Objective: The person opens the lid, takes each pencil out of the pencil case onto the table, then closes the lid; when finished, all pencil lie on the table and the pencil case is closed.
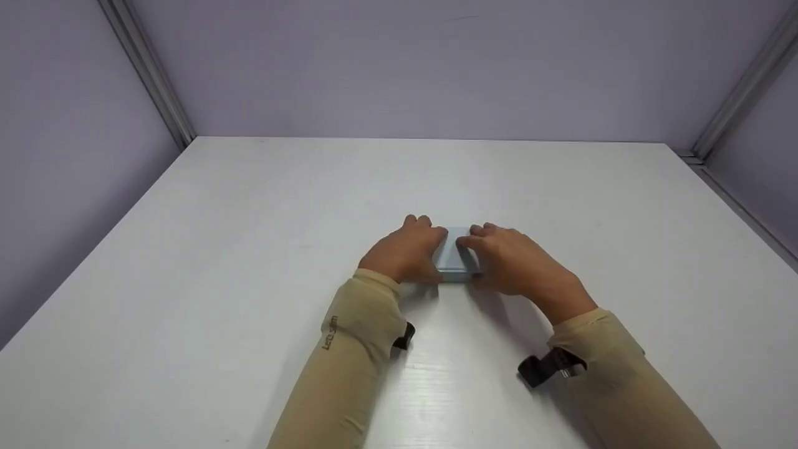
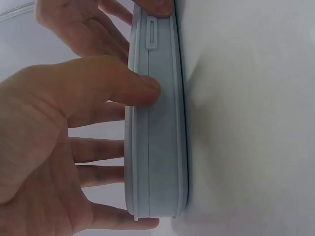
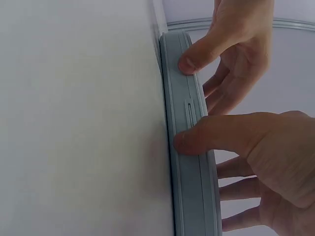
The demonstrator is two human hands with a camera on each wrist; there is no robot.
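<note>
Near edge, lower frame of head view: two tan sleeves (image 1: 349,368) come in from the bottom, each with a dark wrist camera mount (image 1: 548,368) strapped underneath

Centre of frame: flat pale grey-blue case (image 1: 454,255) lies flat on the white table (image 1: 249,249), slightly right of middle. Both hands are on it, one per side

Left hand (image 1: 405,252): thumb (image 2: 133,91) pressed on the near side wall of the case, fingers spread over the top face. So a clasp across the case's thickness, not a closed fist. Left wrist view shows a seam running the length of the side wall and a small slot-like latch (image 2: 151,33) near the upper edge of that frame

Right hand (image 1: 514,262): same posture mirrored, thumb (image 3: 197,140) on the side wall right by the seam, fingers draped over the top. Latch (image 3: 189,110) sits between the two thumbs in the right wrist view

Step, as I read it: both hands bracing the case with thumbs at the lid seam, looks like the start of prying it open, lid still down, no gap visible along the seam

Next move probably needs thumb pressure at or beside the latch while the fingers lift the top half; base has to stay pinned or the whole case slides on the smooth table

Far: grey-violet booth walls (image 1: 436,62) with metal corner rails (image 1: 149,68) upper left and upper right
</note>
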